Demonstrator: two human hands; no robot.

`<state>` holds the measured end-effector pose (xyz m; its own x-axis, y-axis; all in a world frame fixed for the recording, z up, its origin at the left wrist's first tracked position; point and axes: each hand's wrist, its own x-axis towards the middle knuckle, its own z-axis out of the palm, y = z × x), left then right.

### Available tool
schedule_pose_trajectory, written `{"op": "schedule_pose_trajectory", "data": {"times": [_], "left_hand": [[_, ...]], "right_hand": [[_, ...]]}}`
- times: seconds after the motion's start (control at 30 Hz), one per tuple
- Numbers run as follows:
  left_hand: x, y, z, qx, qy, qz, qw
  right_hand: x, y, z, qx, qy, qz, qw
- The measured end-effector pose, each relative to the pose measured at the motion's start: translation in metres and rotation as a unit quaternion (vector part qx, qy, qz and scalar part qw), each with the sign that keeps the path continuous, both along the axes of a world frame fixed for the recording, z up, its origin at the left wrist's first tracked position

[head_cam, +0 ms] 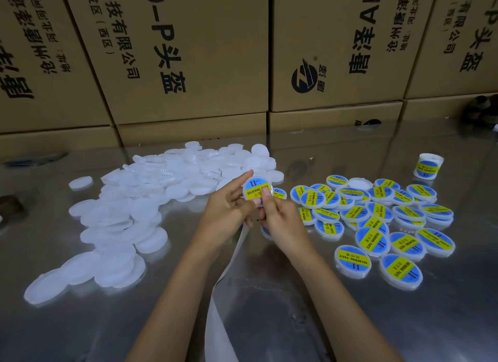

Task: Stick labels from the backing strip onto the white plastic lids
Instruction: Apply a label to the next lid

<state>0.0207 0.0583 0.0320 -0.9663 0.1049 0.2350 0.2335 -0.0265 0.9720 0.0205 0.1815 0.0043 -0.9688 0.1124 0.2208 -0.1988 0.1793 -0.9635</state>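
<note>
My left hand (227, 204) holds a white plastic lid (257, 188) up above the table, its round blue and yellow "SOLDERING PASTE" label facing me. My right hand (280, 217) presses its thumb on the lower right of that label, with the other fingers curled below. A white backing strip (229, 264) hangs from under my hands and trails down toward the bottom edge. A heap of plain white lids (129, 213) lies to the left. Several labelled lids (377, 221) lie spread to the right.
The table (296, 307) is shiny metal. Stacked cardboard boxes (188, 65) form a wall along its far edge. A small roll with the same blue and yellow label (428, 166) stands at the far right. Dark objects sit at the left edge (10, 208).
</note>
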Motion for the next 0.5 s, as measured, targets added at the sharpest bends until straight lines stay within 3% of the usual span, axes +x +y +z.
{"op": "schedule_pose_trajectory", "data": {"times": [0.13,0.33,0.5], "left_hand": [[-0.001,-0.002,-0.001,0.009,0.001,0.008,1.000],[-0.008,-0.010,-0.005,0.058,-0.058,0.028,0.996],[-0.010,-0.016,-0.003,0.039,-0.021,0.108,0.993]], "right_hand": [[0.002,0.003,0.008,-0.089,-0.057,0.037,0.994],[0.007,0.010,0.015,-0.091,-0.123,0.093,0.984],[0.005,0.013,0.014,-0.136,-0.118,0.017,0.984]]}}
